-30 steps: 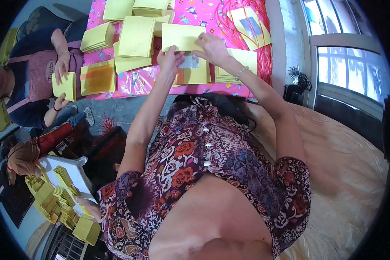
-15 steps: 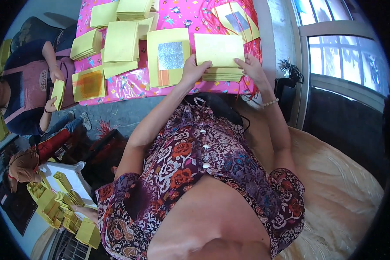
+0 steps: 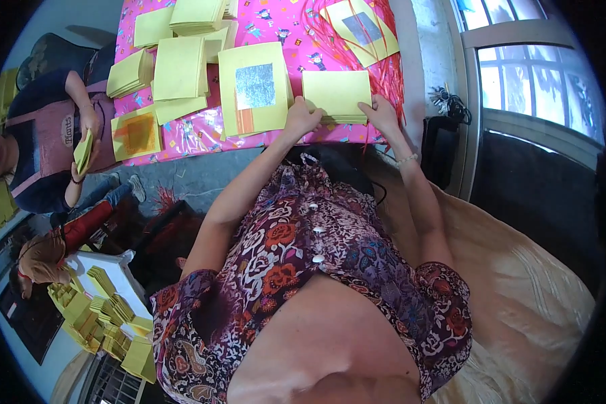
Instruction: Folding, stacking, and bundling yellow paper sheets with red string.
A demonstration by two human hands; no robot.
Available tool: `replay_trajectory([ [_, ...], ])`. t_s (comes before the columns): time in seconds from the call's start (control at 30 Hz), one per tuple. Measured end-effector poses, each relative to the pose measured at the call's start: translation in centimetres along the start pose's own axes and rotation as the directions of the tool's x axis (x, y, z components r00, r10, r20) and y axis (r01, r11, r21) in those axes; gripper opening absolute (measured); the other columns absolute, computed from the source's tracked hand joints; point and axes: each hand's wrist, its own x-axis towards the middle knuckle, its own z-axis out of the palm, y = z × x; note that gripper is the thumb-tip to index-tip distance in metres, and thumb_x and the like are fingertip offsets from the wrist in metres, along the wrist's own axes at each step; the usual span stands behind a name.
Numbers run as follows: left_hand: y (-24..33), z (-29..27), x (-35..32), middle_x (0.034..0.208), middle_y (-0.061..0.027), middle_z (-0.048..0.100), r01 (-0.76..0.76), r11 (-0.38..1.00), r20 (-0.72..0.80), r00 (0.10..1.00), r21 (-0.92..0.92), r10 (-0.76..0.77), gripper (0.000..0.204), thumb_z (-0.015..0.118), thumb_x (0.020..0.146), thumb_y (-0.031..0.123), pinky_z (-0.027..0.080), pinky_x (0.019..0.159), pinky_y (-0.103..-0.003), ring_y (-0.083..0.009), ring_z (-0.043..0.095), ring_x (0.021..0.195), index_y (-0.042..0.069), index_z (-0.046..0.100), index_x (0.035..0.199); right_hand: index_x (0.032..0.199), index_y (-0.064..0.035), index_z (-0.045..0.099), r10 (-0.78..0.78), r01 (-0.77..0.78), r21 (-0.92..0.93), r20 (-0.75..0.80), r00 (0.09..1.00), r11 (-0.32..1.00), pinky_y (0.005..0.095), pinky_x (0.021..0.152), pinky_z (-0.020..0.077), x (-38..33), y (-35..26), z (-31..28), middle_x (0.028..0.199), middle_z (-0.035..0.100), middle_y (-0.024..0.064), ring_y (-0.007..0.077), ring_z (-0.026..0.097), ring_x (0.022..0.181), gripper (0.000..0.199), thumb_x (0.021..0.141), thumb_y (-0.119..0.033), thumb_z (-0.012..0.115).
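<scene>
A small stack of yellow paper sheets (image 3: 335,94) is at the near edge of the table, in front of me. My left hand (image 3: 304,119) grips its near left corner, fingers closed with the thumb near the edge. My right hand (image 3: 381,116) pinches the near right corner. The sheets look evenly lined up, their near edges showing as thin layers. Just left of my left hand lies a larger yellow pile topped by a sheet with a silver foil square (image 3: 255,86) and an orange strip below the foil.
Several yellow paper stacks (image 3: 180,67) cover the table's left side on a pink patterned cloth (image 3: 289,48). Red strands (image 3: 382,73) hang over its right end, beside another foil sheet (image 3: 361,30). At left, a person in a pink apron (image 3: 59,131) holds yellow papers.
The upper sheets have come down toward me onto the layers below, and the stack now looks flatter and aligned. Both hands stay at its near corners. The other person's papers have tilted.
</scene>
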Motion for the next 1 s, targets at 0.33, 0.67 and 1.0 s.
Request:
replay_trajectory([
  [0.33,-4.2,1.7,1.6,0.078,-0.0242,0.062,-0.01,0.99,-0.093,0.995,0.144,0.023,0.042,0.064,0.083,0.017,0.054,0.048,-0.035,-0.0257,0.066,0.06,-0.009,0.035,0.1,0.092,0.001,0.06,0.027,-0.024,-0.104,0.03,0.999,0.994,0.0438,0.072,0.0474,-1.8,-2.0,0.1,0.084,0.063,0.0193,0.0345,0.062,0.079,0.044,0.075,-0.039,0.067],
  [0.67,-2.1,2.7,-0.8,0.078,-0.0307,0.059,-0.071,0.953,-0.26,0.954,0.294,0.151,0.041,0.06,0.078,0.012,0.048,0.067,-0.053,-0.0474,0.06,0.073,-0.008,0.033,0.102,0.128,-0.0097,0.041,-0.491,0.428,-0.498,0.007,0.871,0.754,0.0464,0.092,0.0394,0.2,-9.0,-1.3,0.121,0.046,0.0143,0.0325,0.044,0.115,0.076,0.066,-0.032,0.079],
  [1.0,-2.9,5.9,-3.7,0.093,-0.023,0.061,-0.076,0.923,-0.42,0.902,-0.378,-0.098,0.052,0.063,0.081,0.013,0.049,0.071,-0.035,-0.0301,0.062,0.082,-0.007,0.03,0.115,0.132,-0.0067,0.043,-0.221,0.522,-0.397,0.595,0.773,0.755,0.0398,0.099,0.0391,6.9,-7.6,-0.2,0.126,0.051,0.02,0.034,0.048,0.118,0.071,0.075,-0.039,0.07],
])
